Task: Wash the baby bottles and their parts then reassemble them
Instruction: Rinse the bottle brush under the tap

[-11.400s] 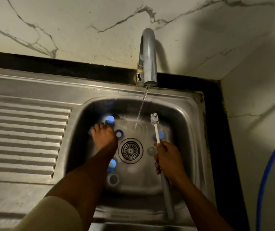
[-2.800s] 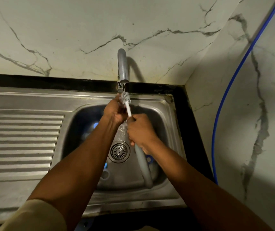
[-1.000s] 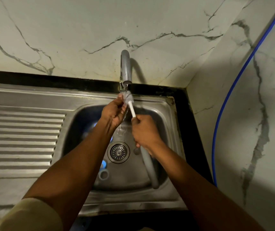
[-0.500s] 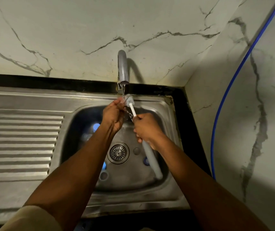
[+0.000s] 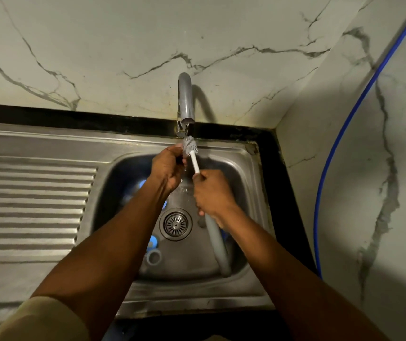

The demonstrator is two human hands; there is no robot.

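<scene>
bottle brush [image 5: 194, 161] in curled right hand [image 5: 213, 193]

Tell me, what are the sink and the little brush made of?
The shiny grey metal sink looks like stainless steel: brushed sheen, pressed drainboard ridges. The small brush with white stem and grey bristles seems plastic, matte and smooth; bristles possibly silicone.
</scene>
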